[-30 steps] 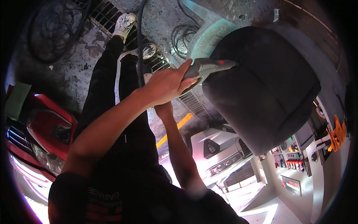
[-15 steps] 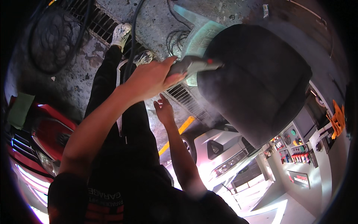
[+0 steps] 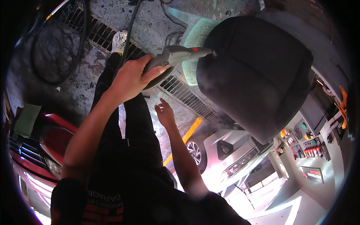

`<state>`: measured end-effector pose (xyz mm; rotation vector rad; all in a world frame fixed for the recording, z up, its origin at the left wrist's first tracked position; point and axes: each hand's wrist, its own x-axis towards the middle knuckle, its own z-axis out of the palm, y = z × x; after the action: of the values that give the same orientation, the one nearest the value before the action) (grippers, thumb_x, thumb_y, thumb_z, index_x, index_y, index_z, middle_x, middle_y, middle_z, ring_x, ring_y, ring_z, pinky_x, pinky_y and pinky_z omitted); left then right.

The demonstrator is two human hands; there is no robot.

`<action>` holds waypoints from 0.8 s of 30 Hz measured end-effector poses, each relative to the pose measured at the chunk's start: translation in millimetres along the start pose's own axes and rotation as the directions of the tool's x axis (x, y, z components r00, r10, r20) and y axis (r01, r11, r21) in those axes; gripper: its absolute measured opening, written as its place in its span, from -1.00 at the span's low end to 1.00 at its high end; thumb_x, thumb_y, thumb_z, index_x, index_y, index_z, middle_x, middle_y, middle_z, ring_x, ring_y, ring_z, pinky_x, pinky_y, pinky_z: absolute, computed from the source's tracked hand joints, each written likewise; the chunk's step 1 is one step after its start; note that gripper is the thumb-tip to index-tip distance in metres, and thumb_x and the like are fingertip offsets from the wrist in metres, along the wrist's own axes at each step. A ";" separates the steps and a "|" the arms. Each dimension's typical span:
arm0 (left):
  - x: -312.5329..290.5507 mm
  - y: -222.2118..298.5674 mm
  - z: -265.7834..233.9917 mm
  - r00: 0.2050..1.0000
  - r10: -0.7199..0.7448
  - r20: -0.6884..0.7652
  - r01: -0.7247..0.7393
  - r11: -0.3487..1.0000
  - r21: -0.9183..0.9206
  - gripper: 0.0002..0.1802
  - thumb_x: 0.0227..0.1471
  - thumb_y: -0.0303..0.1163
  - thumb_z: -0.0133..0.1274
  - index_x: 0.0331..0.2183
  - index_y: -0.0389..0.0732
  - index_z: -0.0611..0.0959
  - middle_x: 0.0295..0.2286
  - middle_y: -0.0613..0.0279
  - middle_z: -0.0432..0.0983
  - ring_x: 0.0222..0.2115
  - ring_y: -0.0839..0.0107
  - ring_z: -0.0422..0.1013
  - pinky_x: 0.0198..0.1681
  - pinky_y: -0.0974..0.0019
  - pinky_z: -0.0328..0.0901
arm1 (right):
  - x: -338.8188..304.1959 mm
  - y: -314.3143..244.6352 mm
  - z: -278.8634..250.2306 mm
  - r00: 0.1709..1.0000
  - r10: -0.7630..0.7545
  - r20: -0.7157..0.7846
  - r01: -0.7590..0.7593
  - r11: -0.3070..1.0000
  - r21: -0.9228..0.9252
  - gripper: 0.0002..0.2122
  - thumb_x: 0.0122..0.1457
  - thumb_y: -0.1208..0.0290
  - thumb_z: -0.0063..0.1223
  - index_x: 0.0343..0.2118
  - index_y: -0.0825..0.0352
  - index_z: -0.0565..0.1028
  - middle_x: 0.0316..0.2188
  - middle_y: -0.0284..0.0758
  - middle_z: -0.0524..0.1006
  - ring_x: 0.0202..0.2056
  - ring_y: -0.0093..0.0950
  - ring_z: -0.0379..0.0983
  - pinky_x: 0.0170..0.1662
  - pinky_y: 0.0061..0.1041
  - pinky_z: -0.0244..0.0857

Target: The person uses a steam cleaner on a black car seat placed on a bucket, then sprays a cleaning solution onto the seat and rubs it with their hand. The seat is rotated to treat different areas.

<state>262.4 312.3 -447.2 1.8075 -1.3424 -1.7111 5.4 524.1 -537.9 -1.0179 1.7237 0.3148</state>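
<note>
My left hand [image 3: 133, 77] is wrapped around the grip of a grey steam gun [image 3: 174, 56] with a red mark near its nozzle. The nozzle tip meets the far left part of a large black padded seat cushion [image 3: 258, 71], where a small pale puff shows; whether it touches the fabric I cannot tell. A pale green translucent plastic chair [image 3: 193, 35] stands under or behind the cushion, partly hidden. Lower and nearer my body, my right hand [image 3: 165, 114] hangs with fingers apart and nothing in it.
A black hose [image 3: 130, 35] runs past my feet, and a coiled hose [image 3: 33, 63] lies left. A metal drain grate [image 3: 183, 93] crosses the stained floor. A red car [image 3: 56, 140] stands left, a silver car [image 3: 228, 150] right. Wall-hung tools [image 3: 311, 150] are at far right.
My left hand and the steam gun have moved left, and the nozzle has gone from over the cushion's face to nearer its far left edge. My right hand stays about where it was.
</note>
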 end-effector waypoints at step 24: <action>-66.9 173.3 -39.6 0.948 0.305 -0.097 -0.308 0.951 -0.019 -0.60 0.30 -0.16 0.23 -0.04 -0.30 0.63 -0.47 0.11 0.62 -0.54 0.50 0.47 -0.39 0.29 0.39 | -67.8 61.6 -53.4 0.946 0.014 -0.325 0.068 0.969 0.238 -0.47 0.26 0.18 0.27 0.21 0.36 0.50 -0.21 -0.05 0.72 -0.14 -0.12 0.69 -0.06 -0.20 0.53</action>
<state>238.2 261.3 -265.8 1.5430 -1.4571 -1.4591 -70.7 559.1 -472.9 -0.9453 1.9837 -0.0937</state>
